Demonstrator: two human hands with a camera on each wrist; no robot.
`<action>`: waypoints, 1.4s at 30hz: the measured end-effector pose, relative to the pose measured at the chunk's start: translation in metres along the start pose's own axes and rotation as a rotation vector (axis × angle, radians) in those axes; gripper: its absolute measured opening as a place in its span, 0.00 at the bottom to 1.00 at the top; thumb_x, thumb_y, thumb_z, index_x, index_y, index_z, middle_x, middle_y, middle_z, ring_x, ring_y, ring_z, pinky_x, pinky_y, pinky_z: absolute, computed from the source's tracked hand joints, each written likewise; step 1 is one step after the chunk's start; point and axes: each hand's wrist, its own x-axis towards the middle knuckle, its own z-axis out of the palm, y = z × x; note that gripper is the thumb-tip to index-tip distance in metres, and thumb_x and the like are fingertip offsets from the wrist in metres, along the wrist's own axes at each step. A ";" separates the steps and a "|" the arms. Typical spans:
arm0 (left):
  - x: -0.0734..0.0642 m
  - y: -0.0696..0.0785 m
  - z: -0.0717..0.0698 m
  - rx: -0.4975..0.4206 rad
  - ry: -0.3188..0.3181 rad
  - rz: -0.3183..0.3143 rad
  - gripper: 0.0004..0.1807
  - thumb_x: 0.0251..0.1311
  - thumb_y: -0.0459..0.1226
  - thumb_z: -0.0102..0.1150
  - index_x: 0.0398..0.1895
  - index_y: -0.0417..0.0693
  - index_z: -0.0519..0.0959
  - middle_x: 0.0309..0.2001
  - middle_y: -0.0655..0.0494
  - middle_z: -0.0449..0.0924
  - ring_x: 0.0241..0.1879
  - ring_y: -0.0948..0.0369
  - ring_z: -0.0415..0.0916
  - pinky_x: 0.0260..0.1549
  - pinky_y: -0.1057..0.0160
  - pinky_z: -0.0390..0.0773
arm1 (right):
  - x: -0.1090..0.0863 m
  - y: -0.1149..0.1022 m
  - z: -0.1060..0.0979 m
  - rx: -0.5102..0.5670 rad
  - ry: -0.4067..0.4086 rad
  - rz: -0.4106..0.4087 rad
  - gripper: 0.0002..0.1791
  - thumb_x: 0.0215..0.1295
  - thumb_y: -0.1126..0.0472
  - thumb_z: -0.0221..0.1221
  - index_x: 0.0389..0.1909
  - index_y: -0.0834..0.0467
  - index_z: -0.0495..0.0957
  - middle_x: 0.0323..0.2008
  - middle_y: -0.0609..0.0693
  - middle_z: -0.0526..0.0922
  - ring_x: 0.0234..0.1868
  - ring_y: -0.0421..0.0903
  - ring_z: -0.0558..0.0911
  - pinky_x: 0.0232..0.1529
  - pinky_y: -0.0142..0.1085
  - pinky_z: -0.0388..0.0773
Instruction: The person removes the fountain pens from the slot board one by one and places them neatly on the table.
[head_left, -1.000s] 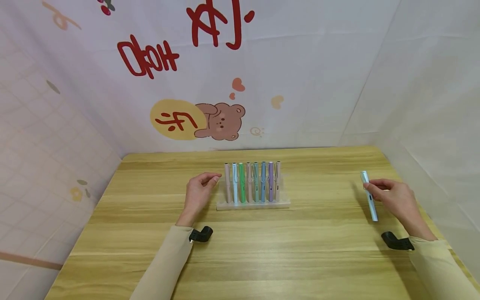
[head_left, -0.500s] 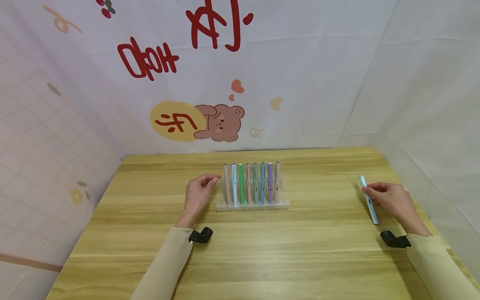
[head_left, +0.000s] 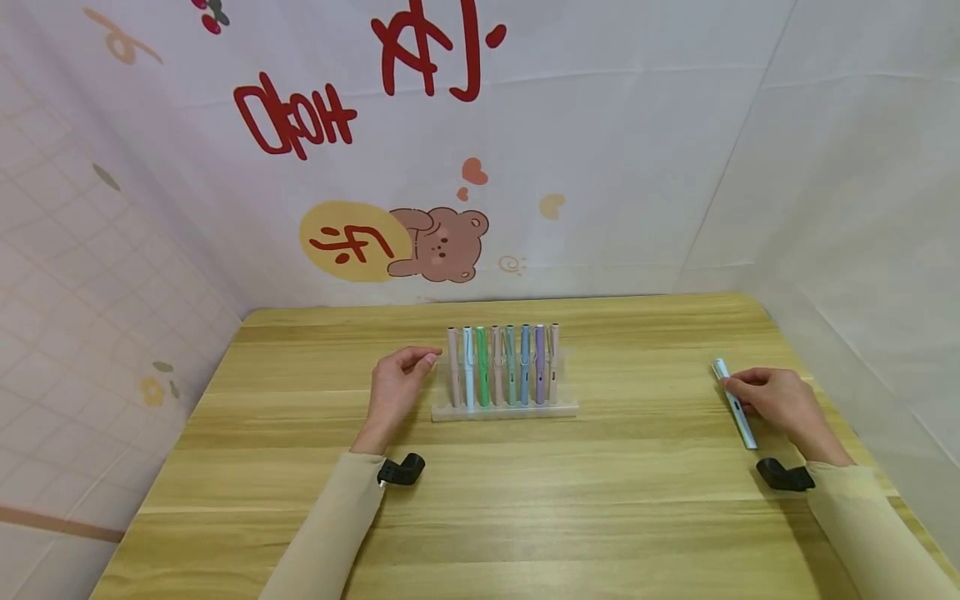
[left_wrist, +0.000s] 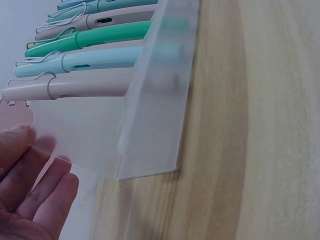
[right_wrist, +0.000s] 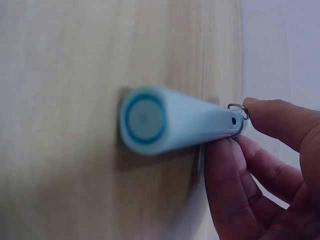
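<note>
My left hand (head_left: 396, 385) pinches the left edge of a clear pen stand (head_left: 506, 412) between thumb and fingers. Several capped pens stand in a row in it, among them a pinkish-beige pen (left_wrist: 90, 86) nearest that hand, a light blue pen (left_wrist: 100, 61), a green pen (left_wrist: 100, 35) and a purple pen (head_left: 540, 367). Far to the right, my right hand (head_left: 780, 404) pinches another light blue pen (head_left: 738, 410) near its cap end with the thumb and fingers. That pen slants low over the table; the right wrist view looks at its round end, its metal clip beside the thumb.
The wooden table (head_left: 570, 508) ends at a white cloth backdrop (head_left: 622, 167) with a printed bear (head_left: 446, 246) and red writing. Cloth also hangs along the left and right sides. A black camera band (head_left: 783, 475) is on the right wrist, another (head_left: 402, 469) on the left.
My right hand has come down and slightly left with the light blue pen, which now lies lower toward the table. The left hand and the pen stand have not moved.
</note>
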 end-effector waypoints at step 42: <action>0.001 -0.003 0.002 0.010 0.015 0.020 0.10 0.73 0.37 0.62 0.49 0.43 0.88 0.51 0.49 0.88 0.52 0.54 0.85 0.53 0.53 0.82 | -0.012 0.002 0.000 -0.070 -0.046 -0.044 0.27 0.73 0.48 0.64 0.50 0.71 0.81 0.39 0.60 0.88 0.32 0.45 0.82 0.30 0.38 0.77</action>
